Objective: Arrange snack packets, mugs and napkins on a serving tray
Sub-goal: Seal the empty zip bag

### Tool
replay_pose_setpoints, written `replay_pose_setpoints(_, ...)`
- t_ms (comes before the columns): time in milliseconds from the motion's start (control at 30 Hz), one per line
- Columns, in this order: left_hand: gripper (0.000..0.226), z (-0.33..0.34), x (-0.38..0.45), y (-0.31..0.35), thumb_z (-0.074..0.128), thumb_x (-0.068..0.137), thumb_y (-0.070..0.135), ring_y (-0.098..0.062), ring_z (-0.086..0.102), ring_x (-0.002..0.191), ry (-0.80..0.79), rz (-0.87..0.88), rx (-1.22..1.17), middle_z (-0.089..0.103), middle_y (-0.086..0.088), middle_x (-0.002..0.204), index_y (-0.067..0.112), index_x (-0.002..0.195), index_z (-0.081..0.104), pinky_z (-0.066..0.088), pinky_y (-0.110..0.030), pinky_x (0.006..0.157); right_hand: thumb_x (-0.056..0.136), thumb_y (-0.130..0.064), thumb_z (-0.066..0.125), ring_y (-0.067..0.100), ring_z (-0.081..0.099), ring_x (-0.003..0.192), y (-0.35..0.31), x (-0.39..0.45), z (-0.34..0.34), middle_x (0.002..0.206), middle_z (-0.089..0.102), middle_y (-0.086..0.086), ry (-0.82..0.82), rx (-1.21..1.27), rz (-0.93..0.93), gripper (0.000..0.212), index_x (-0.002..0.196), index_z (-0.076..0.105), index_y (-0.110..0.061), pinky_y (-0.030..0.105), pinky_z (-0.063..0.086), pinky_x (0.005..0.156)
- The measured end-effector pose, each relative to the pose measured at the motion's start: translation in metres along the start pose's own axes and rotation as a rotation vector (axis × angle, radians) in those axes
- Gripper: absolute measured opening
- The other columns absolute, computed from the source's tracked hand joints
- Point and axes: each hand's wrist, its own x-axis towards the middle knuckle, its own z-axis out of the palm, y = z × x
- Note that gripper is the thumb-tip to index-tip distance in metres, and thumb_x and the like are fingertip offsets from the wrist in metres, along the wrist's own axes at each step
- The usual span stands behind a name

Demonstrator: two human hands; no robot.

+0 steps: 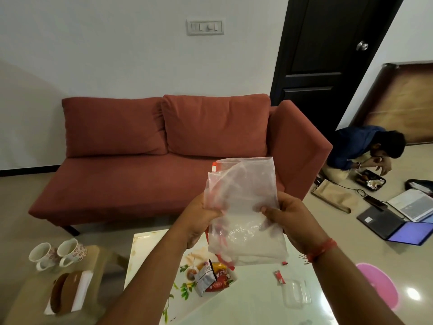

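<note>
Both my hands hold up a clear plastic bag (243, 207) with red print and white napkins inside, above the white table. My left hand (200, 218) grips its left edge, my right hand (289, 213) pinches its right edge. Below the bag, a floral serving tray (187, 287) lies on the table with snack packets (212, 276) on it, one grey-white and one red-yellow. Two floral mugs (58, 254) stand on a low side table at the left, next to a brown oval holder with white napkins (70, 292).
A clear plastic lid (296, 294) and small red scraps (279, 276) lie on the white table. A red sofa (164, 160) stands behind. A pink stool (377, 285) is at the right. A person sits on the floor with laptops (393, 221).
</note>
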Motion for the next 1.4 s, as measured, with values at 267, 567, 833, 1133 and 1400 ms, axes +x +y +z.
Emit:
replay_pose_setpoints(267,0.029,0.021,0.004,-0.004,0.05,0.096,0.001,-0.016,0.07,0.082,-0.029,0.091,-0.094,0.075,-0.004,0.094,0.017,0.098,0.075,0.057,-0.029,0.068,0.089,0.019,0.046,0.016,0.071,0.069,0.006,0.0,-0.022,0.077,0.075,0.003,-0.03,0.17,-0.045,0.034,0.089,0.07,-0.005,0.023,0.058,0.061)
replay_pose_setpoints(567,0.024,0.037,0.014,0.002,0.049,0.078,0.001,-0.011,0.062,0.08,-0.046,0.137,-0.051,0.067,0.0,0.093,0.013,0.069,0.069,0.054,-0.023,0.067,0.089,0.011,0.034,0.039,0.061,0.115,0.014,0.001,-0.051,0.127,0.065,0.014,-0.097,0.291,-0.08,0.048,0.069,0.074,-0.006,0.051,0.054,0.091)
replay_pose_setpoints(833,0.038,0.053,0.031,0.001,0.049,0.08,-0.015,-0.01,0.06,0.095,0.06,0.354,0.16,0.064,0.005,0.104,0.017,0.07,0.067,0.05,-0.021,0.074,0.082,-0.017,0.07,0.036,0.066,0.113,0.017,0.002,-0.055,0.127,0.065,0.013,-0.269,0.211,0.123,0.06,0.138,0.049,-0.021,0.05,0.058,0.078)
replay_pose_setpoints(1133,0.081,0.033,0.031,-0.025,0.052,0.072,0.081,-0.034,0.056,0.123,-0.185,-0.223,-0.224,0.058,-0.011,0.135,0.031,0.135,0.04,0.046,-0.058,0.1,0.088,-0.003,0.059,0.021,0.069,0.091,0.013,0.008,-0.045,0.105,0.068,0.002,0.04,-0.392,-0.099,0.047,0.124,0.056,-0.032,0.028,0.059,0.061)
replay_pose_setpoints(1400,0.063,0.051,0.039,-0.04,0.073,0.08,0.005,-0.025,0.061,0.113,-0.073,-0.12,-0.072,0.06,-0.001,0.127,0.045,0.126,0.053,0.055,-0.051,0.091,0.087,-0.01,0.06,0.02,0.07,0.082,0.028,-0.004,-0.033,0.096,0.071,-0.001,0.178,-0.505,-0.072,0.042,0.122,0.053,-0.032,0.034,0.06,0.065)
